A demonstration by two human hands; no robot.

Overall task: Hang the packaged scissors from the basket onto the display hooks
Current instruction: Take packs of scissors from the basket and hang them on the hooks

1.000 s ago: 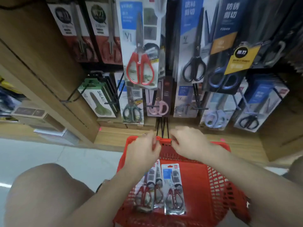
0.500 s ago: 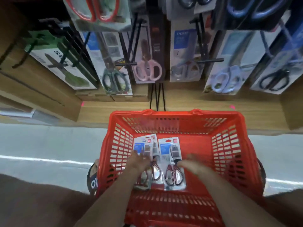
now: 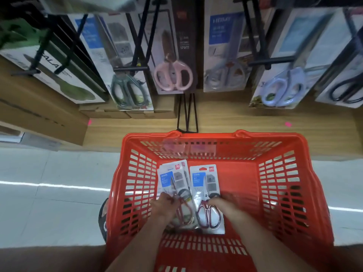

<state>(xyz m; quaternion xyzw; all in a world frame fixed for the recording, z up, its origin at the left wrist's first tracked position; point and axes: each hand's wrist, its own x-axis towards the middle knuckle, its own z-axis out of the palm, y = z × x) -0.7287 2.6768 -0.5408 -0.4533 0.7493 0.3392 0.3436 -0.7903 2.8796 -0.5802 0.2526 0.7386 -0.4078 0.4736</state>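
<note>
As both hands reached down into the basket, I saw the left hand (image 3: 164,208) lying on the lower end of the left-hand stack of flat clear-plastic packs of red-handled scissors (image 3: 173,183), its fingers (image 3: 167,198) curled over the handle end; whether they had really closed round the pack or only pressed on it, I could not tell. My right hand (image 3: 223,208) sat at the handle end of the single right-hand pack of red-and-black-handled scissors with a blue-and-white card (image 3: 206,195), fingers bent onto its right edge, and again I could not tell if it had a real hold.

Both packs lay flat on the floor of the red slotted plastic shopping basket (image 3: 279,183), side by side and just touching, long axes running away from me, hang-hole ends toward the far wall and the shelf. Each hand was therefore at the near, heavy end, each closest to its own pack.

Beyond the rim, the black metal display hooks (image 3: 271,60) jutted out above, already carrying other carded scissors, including a pink-handled pair on a dark card (image 3: 172,75). I judged the packs would need lifting well up and forward, top holes leading.
</note>
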